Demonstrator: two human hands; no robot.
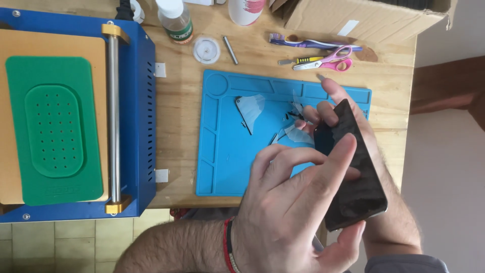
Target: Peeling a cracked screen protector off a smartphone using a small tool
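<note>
Right now the phone (pixel 353 167) lies over the blue mat's (pixel 227 167) right edge, long axis slanting toward the person; right hand (pixel 389 212) grips it underneath, left hand's (pixel 283 212) fingers press its screen.

Left hand (pixel 288 212) fingers spread, right hand (pixel 364 151) fingers curled

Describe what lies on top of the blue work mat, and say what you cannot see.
On the blue work mat lie clear film pieces and dark shards. The left hand and the phone cover its lower right part.
</note>
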